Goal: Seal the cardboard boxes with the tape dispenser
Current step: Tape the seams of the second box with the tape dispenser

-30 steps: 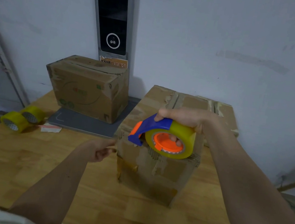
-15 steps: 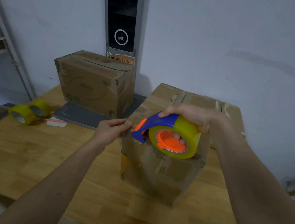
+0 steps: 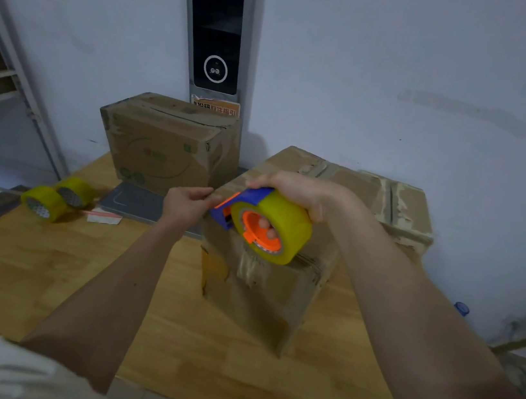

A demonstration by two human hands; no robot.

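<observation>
Three boxes [image 3: 262, 287] are sitting on the table [image 3: 42, 269], the right hand [image 3: 296, 190] gripping one dispenser [image 3: 264, 225] atop the nearest, the left hand [image 3: 186, 204] pinching at its blue mouth, two spare rolls [image 3: 55, 199] lying left.

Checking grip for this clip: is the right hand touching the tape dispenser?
Touching. The head view shows the right hand wrapped over the tape dispenser, fingertips inside its orange core.

packing room | wooden table [image 3: 42, 269] | taped cardboard boxes [image 3: 167, 148] | 2 spare tape rolls [image 3: 55, 199]

Both hands curled: left [image 3: 188, 204] seemingly pinching, right [image 3: 296, 192] gripping.
</observation>
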